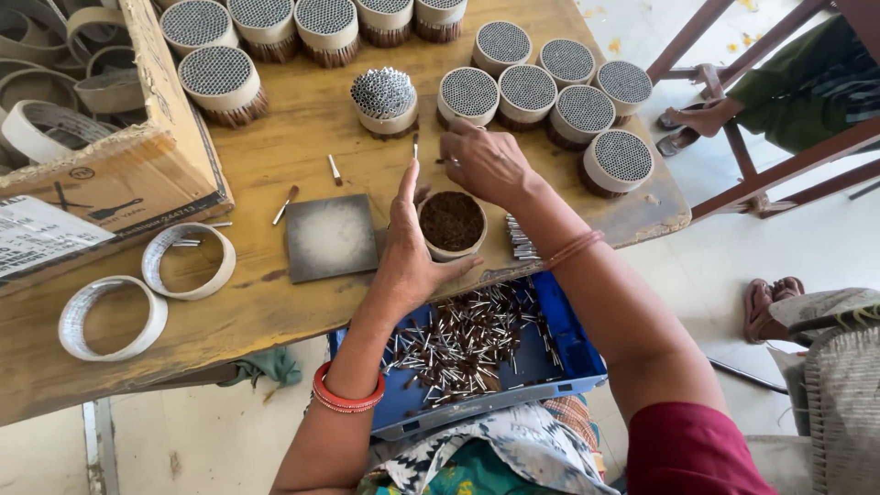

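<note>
The worn wooden bench point(302, 137) is crowded: round paper-banded bundles of grey tubes point(587, 110) fill the upper centre and upper right of the frame, and a torn cardboard box point(137, 165) sits at the upper left. Open room shows only around the grey square metal plate point(330, 236) in the middle. The bench's front edge runs just below the hands, over a blue plastic tray of loose small sticks point(568, 339). At centre, the left hand point(408, 252) has its grip curled around the side of a small round paper-walled cup of dark brown material point(452, 223). The right hand point(484, 163) hovers just above the cup, fingers bunched together; what they pinch is hidden.
</note>
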